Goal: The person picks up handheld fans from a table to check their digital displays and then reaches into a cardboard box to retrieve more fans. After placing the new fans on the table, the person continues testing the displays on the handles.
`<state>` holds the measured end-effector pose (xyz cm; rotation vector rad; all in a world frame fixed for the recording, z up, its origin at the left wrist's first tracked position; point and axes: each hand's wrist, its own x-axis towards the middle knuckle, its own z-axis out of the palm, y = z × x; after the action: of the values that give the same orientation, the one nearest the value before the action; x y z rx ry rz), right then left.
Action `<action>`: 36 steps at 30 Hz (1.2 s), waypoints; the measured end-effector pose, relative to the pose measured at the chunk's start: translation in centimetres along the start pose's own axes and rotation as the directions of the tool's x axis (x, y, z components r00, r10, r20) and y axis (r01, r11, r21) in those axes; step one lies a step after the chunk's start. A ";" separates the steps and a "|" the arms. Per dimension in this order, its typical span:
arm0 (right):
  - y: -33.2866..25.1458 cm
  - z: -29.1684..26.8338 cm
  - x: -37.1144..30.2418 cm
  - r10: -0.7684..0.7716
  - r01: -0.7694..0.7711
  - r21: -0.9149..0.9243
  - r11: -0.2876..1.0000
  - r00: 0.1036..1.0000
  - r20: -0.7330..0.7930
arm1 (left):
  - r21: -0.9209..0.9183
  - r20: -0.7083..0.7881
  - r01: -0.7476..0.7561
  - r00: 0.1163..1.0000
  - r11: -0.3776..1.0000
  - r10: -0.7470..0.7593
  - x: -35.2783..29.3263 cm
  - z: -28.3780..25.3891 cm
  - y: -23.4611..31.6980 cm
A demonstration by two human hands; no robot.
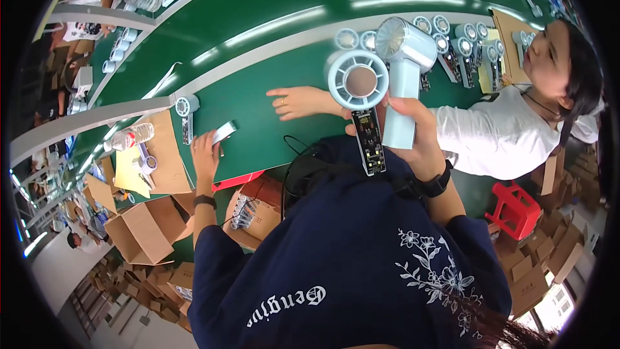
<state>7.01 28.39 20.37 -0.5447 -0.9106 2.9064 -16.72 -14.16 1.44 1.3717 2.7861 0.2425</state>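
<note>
My right hand is raised, its fingers closed around two light-blue handheld fans. One fan has a smooth, closed handle and a wide round head. Beside it, the other fan has a ring-shaped head and a bare circuit board along its handle, with small lit segments. Over the green table at the left, my left hand grips a light-blue handle cover between thumb and fingers. A fan with an exposed board lies just beyond that hand.
A co-worker in a white shirt sits at the right, one hand stretched over the table. Several unfinished fans line the back right. Left are a plastic bottle, cardboard and an open box. A red stool stands right.
</note>
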 end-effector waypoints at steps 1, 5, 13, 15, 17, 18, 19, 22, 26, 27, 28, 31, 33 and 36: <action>0.0 -0.3 -0.1 0.009 -0.010 0.017 1.000 0.999 0.037 | 0.066 0.021 0.022 0.999 0.998 -0.024 -0.9 -0.3 -1.3; 0.1 -1.0 -0.3 -0.068 0.067 0.026 0.997 0.997 0.030 | 0.167 -0.038 0.147 0.989 0.975 -0.142 -1.2 -1.9 -1.4; -0.5 0.0 -1.2 -0.167 0.168 -0.066 0.984 0.986 0.024 | -0.976 0.206 0.204 0.978 0.076 0.014 10.6 -10.0 25.8; -0.8 0.9 -1.6 -0.147 0.148 -0.029 0.989 0.989 0.032 | -0.974 0.138 0.154 0.985 -0.167 0.107 11.4 -9.7 30.9; -0.7 1.1 -1.8 -0.084 0.082 0.049 0.995 0.995 0.050 | -0.954 0.147 0.169 0.983 -0.247 0.107 11.3 -9.0 33.1; -0.9 1.1 -2.0 -0.087 0.084 0.055 0.995 0.995 0.047 | -0.952 0.183 0.197 0.980 -0.232 0.082 11.8 -10.2 34.2; -1.1 1.1 -2.1 -0.101 0.101 -0.003 0.995 0.995 0.006 | -0.950 0.219 0.226 0.974 -0.217 0.057 12.3 -11.4 35.2; -1.1 0.9 -2.6 -0.140 0.130 -0.119 0.984 0.987 -0.073 | -0.897 0.320 0.325 0.945 -0.301 0.066 12.5 -11.1 35.2; -0.7 0.3 -2.7 -0.237 0.161 -0.346 0.924 0.952 -0.191 | -0.750 0.442 0.459 0.883 -0.477 0.155 12.8 -10.2 35.0; -0.5 -0.1 -2.7 -0.259 0.163 -0.397 0.903 0.944 -0.202 | -0.744 0.452 0.476 0.875 -0.470 0.171 13.0 -10.2 35.1; -0.3 -0.4 -2.7 -0.282 0.164 -0.448 0.879 0.936 -0.211 | -0.738 0.461 0.492 0.868 -0.463 0.188 13.1 -10.2 35.1; -0.6 -1.7 -3.0 -0.412 0.170 -0.654 0.737 0.880 -0.235 | -0.774 0.421 0.454 0.890 -0.442 0.178 13.4 -10.4 35.0; -1.3 -2.9 -2.9 -0.618 0.137 -0.890 0.435 0.764 -0.185 | -0.793 0.402 0.434 0.900 -0.427 0.167 13.5 -10.7 34.6; -2.9 -4.7 -3.3 -0.530 0.157 -0.744 0.650 0.795 -0.295 | -0.860 0.332 0.291 0.943 -0.419 -0.026 13.3 -11.0 33.8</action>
<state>11.56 32.91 19.42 -0.9469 -1.7534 1.8348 0.64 15.25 17.95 0.2385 1.1763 1.8395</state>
